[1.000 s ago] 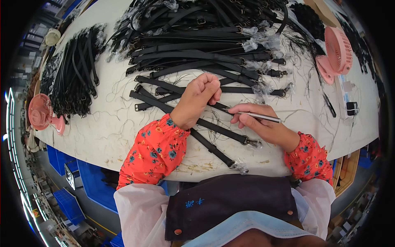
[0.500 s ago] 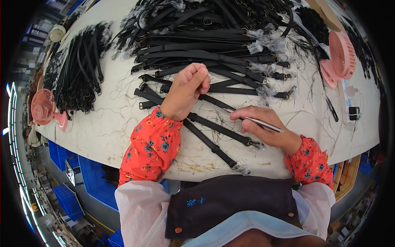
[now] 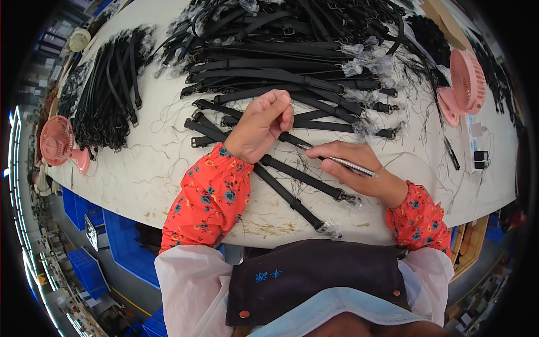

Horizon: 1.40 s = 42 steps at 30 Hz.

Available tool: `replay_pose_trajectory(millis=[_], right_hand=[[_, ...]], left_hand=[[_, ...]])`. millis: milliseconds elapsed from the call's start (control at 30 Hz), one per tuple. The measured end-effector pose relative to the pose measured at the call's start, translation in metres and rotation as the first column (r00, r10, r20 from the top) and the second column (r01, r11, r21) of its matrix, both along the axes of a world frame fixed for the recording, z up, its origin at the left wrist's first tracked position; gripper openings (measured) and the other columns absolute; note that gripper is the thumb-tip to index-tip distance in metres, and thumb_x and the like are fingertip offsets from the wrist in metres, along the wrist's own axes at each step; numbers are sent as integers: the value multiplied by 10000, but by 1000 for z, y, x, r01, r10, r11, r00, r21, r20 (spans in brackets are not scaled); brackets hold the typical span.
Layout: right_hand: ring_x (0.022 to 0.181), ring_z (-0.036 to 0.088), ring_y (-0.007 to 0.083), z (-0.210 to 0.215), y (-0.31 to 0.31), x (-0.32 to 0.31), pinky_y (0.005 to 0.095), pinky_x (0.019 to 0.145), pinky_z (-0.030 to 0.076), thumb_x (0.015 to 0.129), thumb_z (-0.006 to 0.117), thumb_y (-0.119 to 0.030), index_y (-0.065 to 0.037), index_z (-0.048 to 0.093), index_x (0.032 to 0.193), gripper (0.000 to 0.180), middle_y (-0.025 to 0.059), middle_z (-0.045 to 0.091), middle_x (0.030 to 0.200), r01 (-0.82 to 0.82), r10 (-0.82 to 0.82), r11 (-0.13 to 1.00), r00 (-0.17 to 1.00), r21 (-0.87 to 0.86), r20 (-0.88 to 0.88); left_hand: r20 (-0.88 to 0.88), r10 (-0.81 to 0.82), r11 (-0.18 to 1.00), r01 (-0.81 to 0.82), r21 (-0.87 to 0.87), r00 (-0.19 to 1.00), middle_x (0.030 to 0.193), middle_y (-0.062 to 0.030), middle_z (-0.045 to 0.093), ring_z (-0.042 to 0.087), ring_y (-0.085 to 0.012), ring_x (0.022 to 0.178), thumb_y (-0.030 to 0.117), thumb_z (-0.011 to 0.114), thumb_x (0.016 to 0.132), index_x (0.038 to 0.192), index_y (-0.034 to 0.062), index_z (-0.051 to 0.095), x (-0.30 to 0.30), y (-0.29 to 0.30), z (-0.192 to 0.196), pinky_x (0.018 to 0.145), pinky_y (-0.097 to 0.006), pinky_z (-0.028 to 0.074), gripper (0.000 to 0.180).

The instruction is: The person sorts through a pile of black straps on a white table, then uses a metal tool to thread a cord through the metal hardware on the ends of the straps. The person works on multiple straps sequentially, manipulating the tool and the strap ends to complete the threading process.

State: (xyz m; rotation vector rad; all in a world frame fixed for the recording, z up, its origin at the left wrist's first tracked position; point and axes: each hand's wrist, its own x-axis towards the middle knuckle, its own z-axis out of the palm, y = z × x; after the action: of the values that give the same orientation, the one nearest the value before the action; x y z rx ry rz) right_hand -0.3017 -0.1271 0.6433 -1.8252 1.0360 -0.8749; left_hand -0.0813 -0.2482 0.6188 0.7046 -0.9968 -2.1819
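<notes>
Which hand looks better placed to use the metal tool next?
Likely the right hand: it holds the slim metal tool, its tip close to the black strap between both hands. The left hand is curled, with no tool visible; whether it pinches anything is unclear.

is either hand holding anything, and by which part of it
The right hand holds a slim metal tool around its middle, in the fingers. The left hand is curled closed; whether it grips anything cannot be told.
</notes>
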Motion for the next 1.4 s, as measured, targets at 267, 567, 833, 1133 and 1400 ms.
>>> replay_pose_trajectory(millis=[267, 567, 833, 1133, 1400], right_hand=[[988, 708, 261, 5, 0, 0, 324, 860, 540, 995, 618, -157, -27, 671, 1213, 259, 138, 722, 1106, 23, -23, 997, 1000, 79, -6], [858, 698, 237, 8, 4, -2, 327, 774, 552, 1001, 605, -131, -46, 659, 1242, 261, 130, 717, 1054, 62, -80, 964, 995, 260, 59], [937, 640, 309, -4, 21, -12, 384, 844, 532, 858, 658, -14, -78, 655, 1137, 287, 111, 687, 1037, 42, -200, 903, 923, -428, -330], [1010, 608, 322, -12, 36, -19, 394, 869, 529, 735, 683, 28, -65, 643, 1136, 414, 115, 652, 1059, 69, -292, 875, 865, -479, -408], [1025, 592, 333, -15, 42, -23, 400, 870, 523, 718, 679, 17, -58, 630, 1171, 462, 129, 608, 1029, 77, -298, 878, 859, -472, -415]], left_hand=[[-14, -10, 1000, 10, -1, 1000, 726, 24, 505, 469, -102, 694, 240, 592, 1027, 1066, 92, 542, 0, 1, 2, 697, -250, 409, 162], [189, 185, 906, -93, -414, 964, 1002, -42, 615, 557, -112, 848, 191, 643, 992, 1125, 51, 548, 3, -3, 6, 771, -251, 454, 215], [664, 312, 173, 646, -743, 680, 1229, -67, 604, 530, -294, 1129, 127, 800, 758, 1085, 107, 684, 21, 8, 25, 978, -410, 424, 347], [592, 398, 87, 614, -785, 701, 1054, -51, 631, 556, -287, 1011, 87, 789, 756, 959, 90, 709, 13, 14, 22, 911, -409, 438, 218], [574, 416, 183, 554, -812, 705, 933, -74, 593, 555, -304, 920, 68, 789, 745, 900, 57, 674, 4, 22, 20, 824, -387, 459, 193]])
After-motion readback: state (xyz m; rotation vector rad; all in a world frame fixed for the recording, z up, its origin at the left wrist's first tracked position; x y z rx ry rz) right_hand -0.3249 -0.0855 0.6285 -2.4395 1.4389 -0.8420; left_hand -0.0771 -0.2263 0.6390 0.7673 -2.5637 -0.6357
